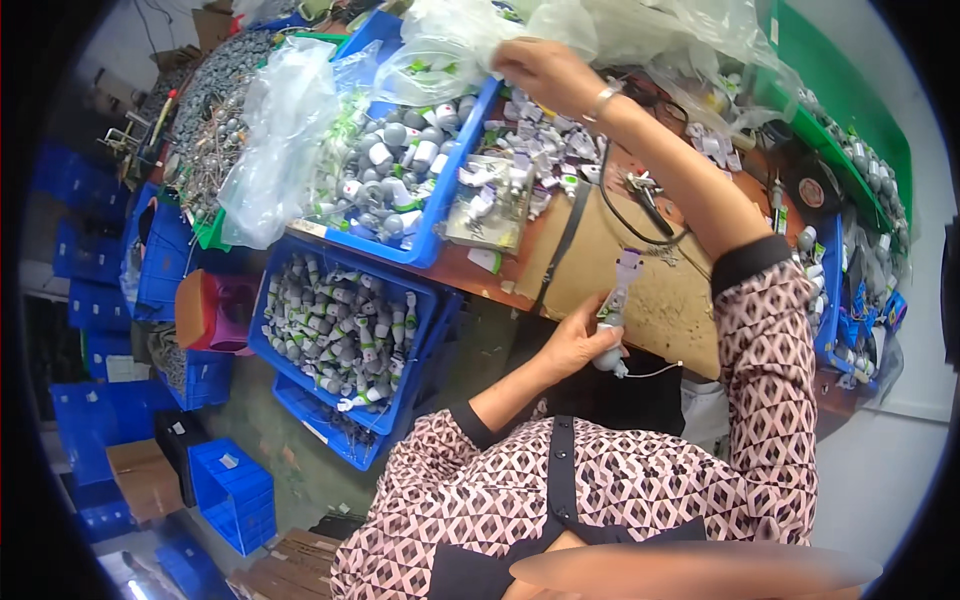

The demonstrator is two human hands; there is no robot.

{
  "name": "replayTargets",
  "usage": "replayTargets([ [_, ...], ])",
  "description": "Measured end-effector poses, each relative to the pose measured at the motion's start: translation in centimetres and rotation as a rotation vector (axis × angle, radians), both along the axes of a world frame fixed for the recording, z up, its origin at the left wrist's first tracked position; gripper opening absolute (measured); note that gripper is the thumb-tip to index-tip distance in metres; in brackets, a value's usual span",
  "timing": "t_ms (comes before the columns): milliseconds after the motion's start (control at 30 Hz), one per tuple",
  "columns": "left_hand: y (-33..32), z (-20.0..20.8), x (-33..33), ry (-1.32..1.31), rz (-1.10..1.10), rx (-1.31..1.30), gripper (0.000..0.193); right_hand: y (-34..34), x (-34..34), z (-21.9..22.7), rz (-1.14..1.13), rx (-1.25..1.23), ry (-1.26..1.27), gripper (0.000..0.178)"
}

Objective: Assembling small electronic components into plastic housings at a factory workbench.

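My left hand [583, 338] is closed round a small grey and white rounded device [610, 345], held upright at the near edge of the bench. A pale purple and white flat piece [626, 268] rises from its top, and a thin white cord trails from its bottom to the right. Stretched far forward, my right hand [550, 75] hangs over the far right corner of a blue bin [440, 215], beside a clear plastic bag [440, 60]. Its fingers bend downward and are partly smeared, so whether they grip anything is unclear. White and purple small parts [545, 135] lie below that forearm.
Under my left hand's side is a brown board [670, 310] with a black cable [640, 238] and a screwdriver-like tool [650, 205]. Lower left, a blue crate [420, 345] holds many grey-white devices. A green bin [900, 150] stands far right; blue crates [235, 500] sit on the floor.
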State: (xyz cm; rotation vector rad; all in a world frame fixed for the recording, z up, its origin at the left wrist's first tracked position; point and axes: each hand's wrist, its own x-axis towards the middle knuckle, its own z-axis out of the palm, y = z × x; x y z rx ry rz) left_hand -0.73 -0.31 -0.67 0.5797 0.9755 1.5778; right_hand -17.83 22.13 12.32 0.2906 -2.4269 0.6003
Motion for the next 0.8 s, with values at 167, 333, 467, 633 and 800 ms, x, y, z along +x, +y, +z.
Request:
replayTargets([
  [167,-0.7,-0.5,-0.9,-0.043,0.012,-0.046,0.059,-1.6,-10.8,-3.5,-0.027,-0.032,-0.129,0.025],
  [333,-1.4,-1.8,-1.6,-0.017,0.042,-0.055,0.051,-1.8,-15.3,-5.7,-0.239,0.266,-0.237,0.024],
  [467,-1.5,-3.4,-2.7,0.073,-0.053,-0.122,0.051,-1.9,-18.5,-6.5,-0.4,0.485,-0.315,0.02],
  [633,-1.9,-4.1,-2.3,0.019,-0.005,-0.04,0.06,-2.1,-18.7,-6.7,-0.375,0.503,-0.235,0.018],
  [800,-1.4,-2.0,-1.6,-0.037,0.05,-0.095,0.054,-2.1,-14.5,-7.9,-0.35,0.231,-0.038,0.01],
])
